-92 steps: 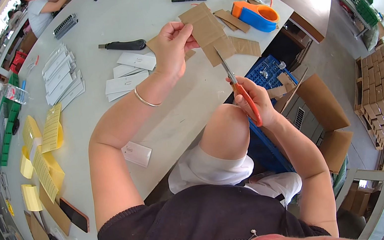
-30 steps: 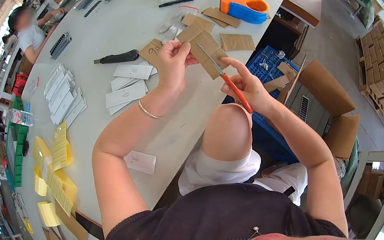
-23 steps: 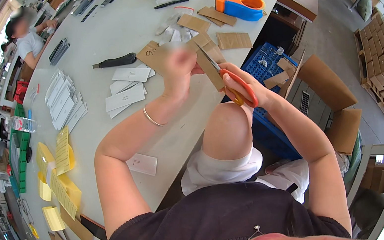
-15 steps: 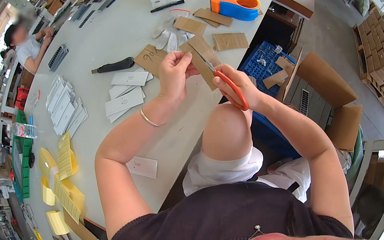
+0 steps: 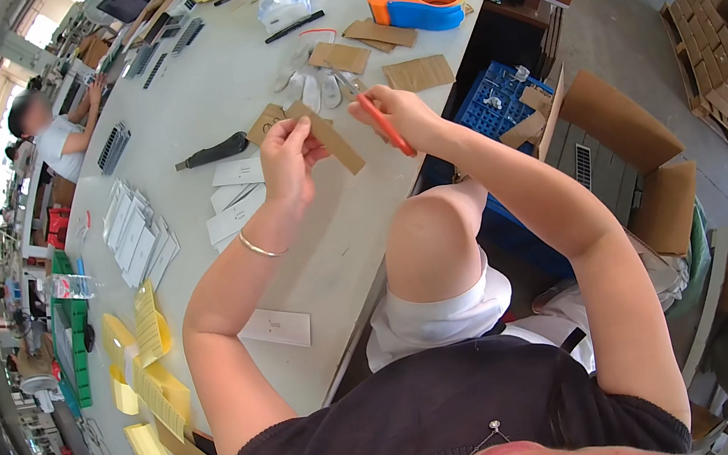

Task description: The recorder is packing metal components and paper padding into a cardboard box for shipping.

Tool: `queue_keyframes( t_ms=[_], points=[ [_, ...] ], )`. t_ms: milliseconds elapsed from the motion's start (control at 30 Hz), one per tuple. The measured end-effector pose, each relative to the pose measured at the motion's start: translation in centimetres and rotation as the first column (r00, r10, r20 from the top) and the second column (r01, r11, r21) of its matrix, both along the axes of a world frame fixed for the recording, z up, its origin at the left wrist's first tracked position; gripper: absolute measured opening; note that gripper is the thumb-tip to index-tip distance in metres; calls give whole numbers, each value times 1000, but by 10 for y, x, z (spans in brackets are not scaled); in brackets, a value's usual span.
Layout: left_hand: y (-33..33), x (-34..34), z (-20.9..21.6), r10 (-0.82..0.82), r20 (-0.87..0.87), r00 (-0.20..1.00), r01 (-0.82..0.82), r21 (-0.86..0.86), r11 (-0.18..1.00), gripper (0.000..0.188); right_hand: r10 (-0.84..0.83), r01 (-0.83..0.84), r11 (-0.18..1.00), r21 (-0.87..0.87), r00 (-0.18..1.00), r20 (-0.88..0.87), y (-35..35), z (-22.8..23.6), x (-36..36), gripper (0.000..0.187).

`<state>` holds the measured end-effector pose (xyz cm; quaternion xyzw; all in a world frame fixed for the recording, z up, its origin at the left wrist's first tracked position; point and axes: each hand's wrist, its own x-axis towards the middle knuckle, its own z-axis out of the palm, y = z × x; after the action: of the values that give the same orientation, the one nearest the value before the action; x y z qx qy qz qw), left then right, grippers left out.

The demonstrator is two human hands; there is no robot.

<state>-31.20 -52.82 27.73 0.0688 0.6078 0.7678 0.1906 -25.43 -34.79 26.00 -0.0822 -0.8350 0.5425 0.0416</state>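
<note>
At eleven o'clock, my left hand [image 5: 289, 163] pinches a brown cardboard strip [image 5: 335, 144] slanting towards five; near one o'clock, elbow bent, my right hand [image 5: 401, 115] curls closed around red-handled scissors [image 5: 383, 124].

From here I can barely make out the blades of the red scissors [image 5: 387, 127] beyond the right hand [image 5: 409, 117]; the left hand [image 5: 287, 159] partly hides the marked cardboard [image 5: 263, 123] behind it.

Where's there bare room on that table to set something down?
One bare patch of table lies between the left hand, the lone white card and the near edge. Another opens between the black-handled knife and the nearer black pen. It's crowded around the tape dispenser, with cardboard pieces and gloves, and at left among yellow sheets.
</note>
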Motion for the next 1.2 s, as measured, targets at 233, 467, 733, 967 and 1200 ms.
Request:
queue_keyframes(
  t_ms=[233,467,733,967,1200],
  points=[
    [3,19,12,44,-152,987,-48,-22,999,11,96,-151,662,735,989,116,-24,6,-31,20],
    [31,37,18,-77,-496,865,1,-152,988,16,32,32,824,565,994,-103,24,46,-8,25],
    [127,122,35,-567,-567,597,389,-414,823,19,160,-162,986,-41,986,-41,132,75,165,16],
    [172,196,46,-798,-599,-65,572,-678,462,40,-318,206,742,638,946,64,286,10,340,12],
    [199,240,39,-811,-422,-405,548,-822,155,38,-473,-73,553,830,793,384,325,-79,395,11]
  ],
)
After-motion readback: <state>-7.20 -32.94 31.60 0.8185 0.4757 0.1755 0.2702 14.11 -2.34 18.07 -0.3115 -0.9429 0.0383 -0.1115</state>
